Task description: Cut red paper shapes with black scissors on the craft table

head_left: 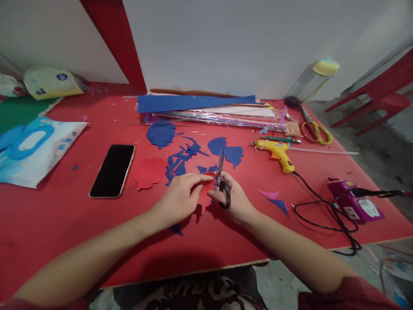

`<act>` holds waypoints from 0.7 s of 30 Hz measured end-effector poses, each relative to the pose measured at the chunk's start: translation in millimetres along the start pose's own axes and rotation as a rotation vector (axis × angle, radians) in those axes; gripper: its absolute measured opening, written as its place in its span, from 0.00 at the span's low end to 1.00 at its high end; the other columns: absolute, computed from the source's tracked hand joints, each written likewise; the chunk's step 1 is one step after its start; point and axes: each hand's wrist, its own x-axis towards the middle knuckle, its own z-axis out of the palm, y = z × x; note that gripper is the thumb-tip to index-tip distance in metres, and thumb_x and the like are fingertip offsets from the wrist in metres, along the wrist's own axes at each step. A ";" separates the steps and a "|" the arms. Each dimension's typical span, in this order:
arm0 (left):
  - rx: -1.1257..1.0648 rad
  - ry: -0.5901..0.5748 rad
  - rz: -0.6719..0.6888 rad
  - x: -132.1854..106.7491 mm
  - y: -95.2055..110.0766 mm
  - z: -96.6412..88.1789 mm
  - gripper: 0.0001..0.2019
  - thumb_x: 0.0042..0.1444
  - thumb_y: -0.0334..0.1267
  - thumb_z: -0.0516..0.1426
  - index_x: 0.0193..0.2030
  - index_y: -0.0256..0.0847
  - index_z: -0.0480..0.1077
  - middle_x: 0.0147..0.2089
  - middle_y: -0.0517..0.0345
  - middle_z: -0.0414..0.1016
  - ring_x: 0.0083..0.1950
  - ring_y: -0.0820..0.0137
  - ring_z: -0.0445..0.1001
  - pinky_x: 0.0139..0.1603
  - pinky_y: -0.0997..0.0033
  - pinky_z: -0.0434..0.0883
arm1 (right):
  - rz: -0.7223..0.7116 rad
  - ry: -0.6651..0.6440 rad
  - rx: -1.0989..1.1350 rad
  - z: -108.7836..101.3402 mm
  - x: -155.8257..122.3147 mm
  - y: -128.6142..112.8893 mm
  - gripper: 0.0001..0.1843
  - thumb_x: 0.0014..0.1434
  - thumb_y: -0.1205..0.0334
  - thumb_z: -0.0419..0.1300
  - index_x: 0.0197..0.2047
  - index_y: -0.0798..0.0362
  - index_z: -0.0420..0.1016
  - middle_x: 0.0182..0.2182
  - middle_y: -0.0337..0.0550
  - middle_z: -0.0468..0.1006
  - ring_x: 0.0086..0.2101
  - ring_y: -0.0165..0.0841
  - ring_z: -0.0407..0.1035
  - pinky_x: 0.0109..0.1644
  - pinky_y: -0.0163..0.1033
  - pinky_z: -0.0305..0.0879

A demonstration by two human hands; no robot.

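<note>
My left hand (182, 196) is closed on a red foam cutout (204, 206) with a scalloped edge, thumb and index finger at its rim. Small black-handled scissors (225, 193) are in my right hand (237, 200), blades pointing away from me, and its fingertips reach the right edge of that cutout. Blue scraps (180, 161) lie just beyond my hands. Another red cutout (150, 172) rests left of them. Blue scalloped cutouts (161, 133) lie farther back, and a joined-looking blue pair (232, 155) sits beyond the scissors.
Left stand a phone (112, 171) and a wipes pack (38, 148). At right are a yellow glue gun (277, 153), its looping cord, a purple power box (355, 202) and larger scissors (314, 129). Blue foam strips (193, 103) and wrapped sticks line the back by the wall.
</note>
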 end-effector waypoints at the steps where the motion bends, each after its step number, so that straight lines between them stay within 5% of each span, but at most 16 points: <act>1: -0.003 0.019 0.001 -0.4 -0.4 1.6 0.15 0.56 0.26 0.49 0.44 0.36 0.74 0.45 0.50 0.79 0.46 0.67 0.77 0.49 0.65 0.73 | 0.002 0.011 -0.005 0.1 0.5 -0.3 0.24 0.36 0.63 0.71 0.35 0.51 0.64 0.19 0.25 0.61 0.19 0.20 0.55 0.23 0.29 0.54; 10: -0.041 0.141 0.009 -0.6 -5.9 10.3 0.14 0.57 0.28 0.50 0.45 0.38 0.74 0.47 0.50 0.78 0.49 0.66 0.76 0.52 0.62 0.72 | 0.023 0.012 -0.077 -4.2 2.3 -2.7 0.27 0.36 0.65 0.69 0.38 0.50 0.59 0.15 0.21 0.60 0.14 0.20 0.52 0.18 0.27 0.48; 16: -0.089 0.077 -0.028 1.7 -10.2 10.1 0.13 0.56 0.30 0.51 0.43 0.39 0.74 0.45 0.51 0.79 0.47 0.65 0.77 0.51 0.62 0.72 | -0.065 0.031 -0.107 -6.1 5.4 0.1 0.25 0.38 0.64 0.67 0.37 0.50 0.58 0.17 0.22 0.62 0.15 0.20 0.56 0.19 0.28 0.53; 21: -0.158 -0.013 -0.102 2.9 -13.6 3.6 0.10 0.54 0.32 0.52 0.36 0.37 0.76 0.37 0.52 0.81 0.36 0.67 0.79 0.39 0.68 0.76 | -0.092 0.024 -0.132 -7.7 6.2 -1.6 0.22 0.40 0.65 0.65 0.36 0.50 0.59 0.18 0.23 0.60 0.15 0.20 0.56 0.19 0.29 0.53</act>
